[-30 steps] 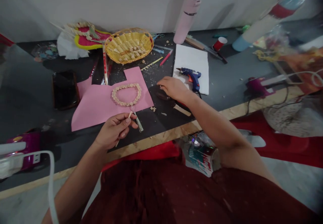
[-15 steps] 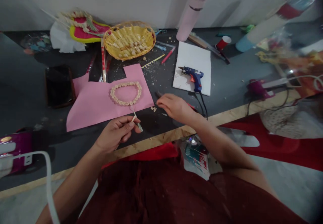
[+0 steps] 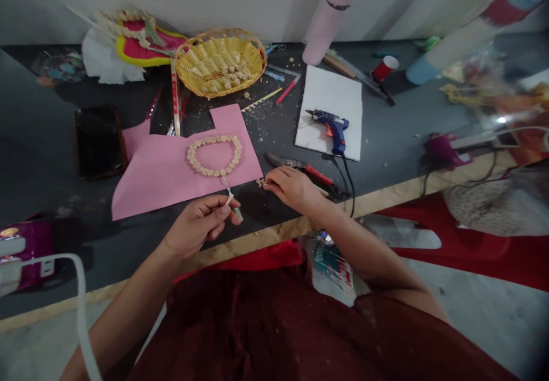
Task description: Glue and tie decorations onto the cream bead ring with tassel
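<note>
Resting on one smooth pink sheet [image 3: 158,175], one knobbly beige loop [image 3: 214,172] is neighboured by one slim strip [image 3: 230,199] clamped in the left hand [image 3: 201,222]; whether bits [image 3: 259,182] are gripped by the right hand [image 3: 295,191] cannot be told.

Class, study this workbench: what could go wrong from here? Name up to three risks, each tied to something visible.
The red-handled shears lie just beyond the right grip, so a careless move might knock them.

The cord of the glue gun runs down near the right forearm and could snag, perhaps dragging the glue gun off its white pad.

The small pale pieces beside that grip could scatter if brushed.
</note>
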A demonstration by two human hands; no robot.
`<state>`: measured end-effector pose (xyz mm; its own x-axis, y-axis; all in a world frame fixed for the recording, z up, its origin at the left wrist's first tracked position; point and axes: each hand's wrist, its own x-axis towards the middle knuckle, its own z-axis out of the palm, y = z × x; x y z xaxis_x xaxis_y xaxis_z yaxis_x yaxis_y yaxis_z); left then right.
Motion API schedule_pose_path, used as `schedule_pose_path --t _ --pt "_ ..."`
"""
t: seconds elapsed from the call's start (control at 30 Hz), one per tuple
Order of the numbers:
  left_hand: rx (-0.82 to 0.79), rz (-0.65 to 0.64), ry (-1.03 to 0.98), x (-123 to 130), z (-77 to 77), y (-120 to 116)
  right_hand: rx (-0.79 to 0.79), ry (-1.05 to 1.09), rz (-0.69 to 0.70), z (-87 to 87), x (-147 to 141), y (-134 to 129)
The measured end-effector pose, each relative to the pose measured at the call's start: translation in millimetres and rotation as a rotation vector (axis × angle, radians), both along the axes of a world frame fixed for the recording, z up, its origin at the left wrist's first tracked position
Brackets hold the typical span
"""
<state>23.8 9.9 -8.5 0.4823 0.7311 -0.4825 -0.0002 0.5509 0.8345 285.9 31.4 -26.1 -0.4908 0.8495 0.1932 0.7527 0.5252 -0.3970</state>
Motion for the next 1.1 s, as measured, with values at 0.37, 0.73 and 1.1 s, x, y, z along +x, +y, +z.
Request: schedule_pose_path --t 0.37,0.73,1.1 --pt "0.012 -0.015 0.001 0.9 -0.8 -0.6 -0.008 0.066 -0.004 -6.3 5.9 -1.6" --pt "0.023 -0.021 0.003 1.3 -2.2 -0.5 -0.032 0.043 -0.020 -2.2 2.8 -2.1" --pt "0.011 -0.015 0.016 1.9 -0.5 -0.9 -0.036 0.085 -0.009 3.4 4.3 -5.4"
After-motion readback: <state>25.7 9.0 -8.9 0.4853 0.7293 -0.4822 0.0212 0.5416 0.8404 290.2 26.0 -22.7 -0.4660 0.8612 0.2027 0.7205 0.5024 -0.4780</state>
